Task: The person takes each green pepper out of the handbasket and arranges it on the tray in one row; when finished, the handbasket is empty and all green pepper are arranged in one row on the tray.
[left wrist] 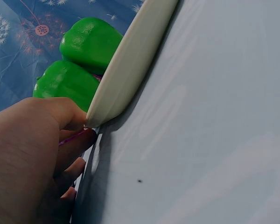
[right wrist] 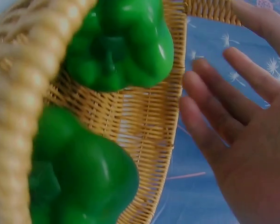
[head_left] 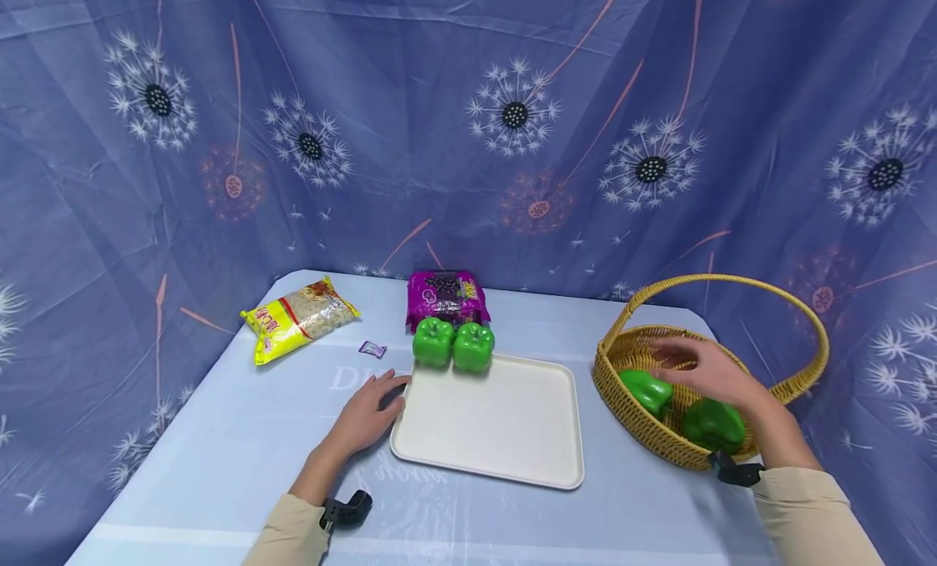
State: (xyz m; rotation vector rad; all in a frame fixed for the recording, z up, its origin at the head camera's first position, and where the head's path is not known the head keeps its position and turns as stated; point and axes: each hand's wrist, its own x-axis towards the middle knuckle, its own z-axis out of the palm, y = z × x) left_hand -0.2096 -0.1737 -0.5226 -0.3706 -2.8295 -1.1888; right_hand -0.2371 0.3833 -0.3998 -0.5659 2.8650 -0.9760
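My left hand (head_left: 368, 413) rests at the left edge of a cream tray (head_left: 490, 420), its thumb and forefinger right at the rim and its fingers loosely bent. Over the wicker basket (head_left: 611, 395) hovers my right hand (head_left: 706, 369), fingers spread and apart from what lies inside. Two green bell peppers sit in that basket, the left one (head_left: 646, 392) and the nearer one (head_left: 713, 424), partly behind the forearm. Two more bell peppers stand side by side along the tray's back left edge, one (head_left: 433, 342) left of the other (head_left: 473, 347).
Behind the peppers lies a purple snack packet (head_left: 446, 296). To the left are a yellow snack bag (head_left: 300, 318) and a small purple wrapped candy (head_left: 372, 349). The basket's tall handle (head_left: 721, 279) arches over its opening. A blue dandelion-print cloth (head_left: 410, 127) hangs behind the table.
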